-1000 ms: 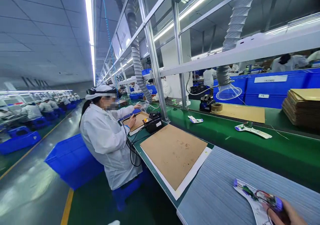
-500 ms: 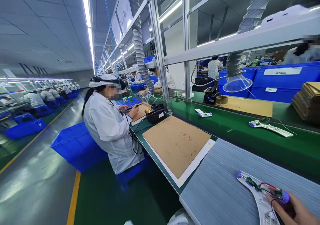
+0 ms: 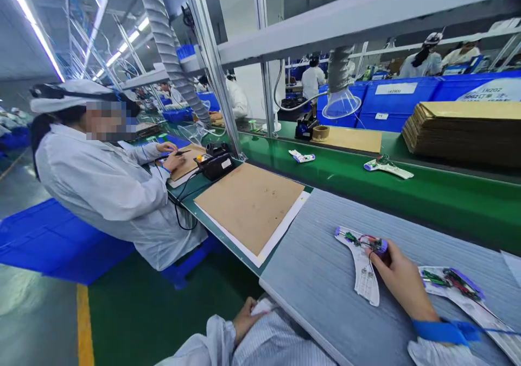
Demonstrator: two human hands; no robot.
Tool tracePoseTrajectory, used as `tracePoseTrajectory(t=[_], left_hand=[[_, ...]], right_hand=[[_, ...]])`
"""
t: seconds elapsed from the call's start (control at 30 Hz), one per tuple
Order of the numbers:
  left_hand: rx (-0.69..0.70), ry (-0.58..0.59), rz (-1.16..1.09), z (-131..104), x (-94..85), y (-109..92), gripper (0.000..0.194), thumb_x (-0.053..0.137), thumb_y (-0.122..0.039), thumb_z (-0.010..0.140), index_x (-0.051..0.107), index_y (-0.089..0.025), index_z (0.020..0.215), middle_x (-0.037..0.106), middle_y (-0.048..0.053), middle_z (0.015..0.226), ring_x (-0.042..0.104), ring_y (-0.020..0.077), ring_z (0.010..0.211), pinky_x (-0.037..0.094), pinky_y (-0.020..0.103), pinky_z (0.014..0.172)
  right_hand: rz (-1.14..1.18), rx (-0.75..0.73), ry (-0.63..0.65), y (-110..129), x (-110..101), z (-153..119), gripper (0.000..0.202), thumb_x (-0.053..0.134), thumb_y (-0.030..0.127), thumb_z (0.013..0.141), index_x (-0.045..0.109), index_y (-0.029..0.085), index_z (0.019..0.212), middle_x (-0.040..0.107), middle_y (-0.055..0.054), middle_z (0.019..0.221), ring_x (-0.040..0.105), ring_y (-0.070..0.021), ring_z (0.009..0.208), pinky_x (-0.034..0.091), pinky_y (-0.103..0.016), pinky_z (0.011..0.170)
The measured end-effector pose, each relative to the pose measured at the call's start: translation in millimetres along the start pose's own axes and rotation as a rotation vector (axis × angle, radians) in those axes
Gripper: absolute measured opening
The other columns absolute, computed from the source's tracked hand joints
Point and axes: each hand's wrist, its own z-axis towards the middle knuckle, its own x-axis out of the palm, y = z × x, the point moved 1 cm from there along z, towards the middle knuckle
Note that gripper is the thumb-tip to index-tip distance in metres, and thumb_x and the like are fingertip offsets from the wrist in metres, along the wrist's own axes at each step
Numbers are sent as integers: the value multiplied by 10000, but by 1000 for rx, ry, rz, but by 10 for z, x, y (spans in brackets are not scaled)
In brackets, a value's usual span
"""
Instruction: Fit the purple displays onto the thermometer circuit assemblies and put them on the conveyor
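Note:
My right hand [image 3: 401, 279] grips the purple upper end of a white pistol-shaped housing half [image 3: 364, 271]. Green and red wires lie inside that part, and its handle points toward me over the grey mat [image 3: 321, 257]. Right of my wrist lies a second housing half [image 3: 451, 287] with similar wiring, partly covered by my hand. Low in the view, my left hand [image 3: 246, 320] is at my lap, fingers curled against something white [image 3: 264, 305] that I cannot make out.
A co-worker [image 3: 101, 165] sits at the left beside a black soldering station [image 3: 215, 162]. A brown board [image 3: 252, 206] borders the mat. Two more housing parts lie on the green belt [image 3: 334, 176]. Stacked cardboard [image 3: 468, 138] stands at the back right. A blue strap [image 3: 443, 330] circles my right wrist.
The view has swung right and down. My left hand and the second housing half on the mat have come into view. My right hand still holds its housing half.

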Motion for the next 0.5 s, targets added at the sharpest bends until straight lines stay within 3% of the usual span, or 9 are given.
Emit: tracePoseTrajectory(t=[0.1, 0.23, 0.37, 0.43, 0.5], left_hand=[[-136, -111, -131, -189, -29, 112, 322, 573, -399, 763, 522, -154, 965, 536, 20, 856, 529, 230, 890, 398, 393, 830], [-227, -118, -350, -438, -37, 146, 414, 676, -408, 648, 530, -200, 976, 585, 20, 863, 546, 257, 930, 409, 362, 819], [-199, -14, -549, -532, -109, 81, 699, 797, -390, 475, 507, -218, 1087, 592, 60, 1070, 494, 283, 1086, 362, 371, 934], [-206, 73, -632, -532, -166, 64, 785, 790, -496, 437, 516, -169, 1096, 597, 108, 1077, 487, 317, 1104, 343, 409, 960], [-216, 144, -702, -498, -214, 62, 803, 678, -660, 496, 540, -120, 1074, 611, 144, 1049, 488, 342, 1106, 332, 433, 972]], right_hand=[[-35, 0, -20, -16, -36, -35, 435, 402, 526, 737, 541, 178, 957, 577, -31, 632, 554, -212, 562, 379, -281, 512], [-97, 40, -13, -57, -55, -31, 483, 398, 566, 730, 550, 170, 962, 571, -51, 643, 530, -221, 562, 381, -309, 524], [-146, -6, -5, -29, -133, -34, 593, 378, 568, 769, 511, 118, 1132, 592, -133, 804, 554, -263, 673, 414, -362, 593], [-211, -124, -121, 127, -264, -128, 707, 354, 589, 778, 446, 54, 1231, 566, -195, 932, 548, -318, 823, 427, -406, 691], [-270, -219, -260, 425, -414, -334, 689, 352, 575, 801, 449, 55, 1242, 548, -212, 983, 522, -339, 914, 413, -433, 791]])
